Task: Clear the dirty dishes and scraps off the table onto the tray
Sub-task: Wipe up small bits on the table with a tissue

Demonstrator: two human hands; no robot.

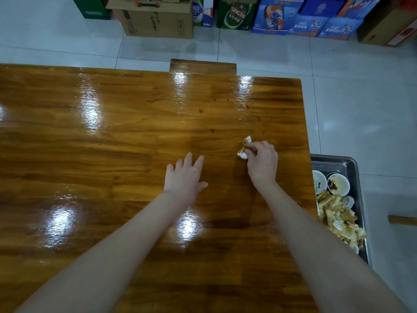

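My right hand (262,162) is shut on a crumpled, stained white tissue (244,147) pressed against the glossy wooden table (112,143) near its right edge. My left hand (185,177) lies flat on the table, fingers spread, holding nothing. Small reddish sauce spots (212,130) dot the wood beyond the tissue. A metal tray (338,164) sits lower, past the table's right edge, holding dirty white bowls (338,184) and a heap of yellowish food scraps and used tissues (338,218).
A wooden bench or stool (203,66) stands at the table's far edge. Cardboard boxes (158,21) and beer cartons (293,19) line the tiled floor behind. A wooden piece (402,220) pokes in at the right.
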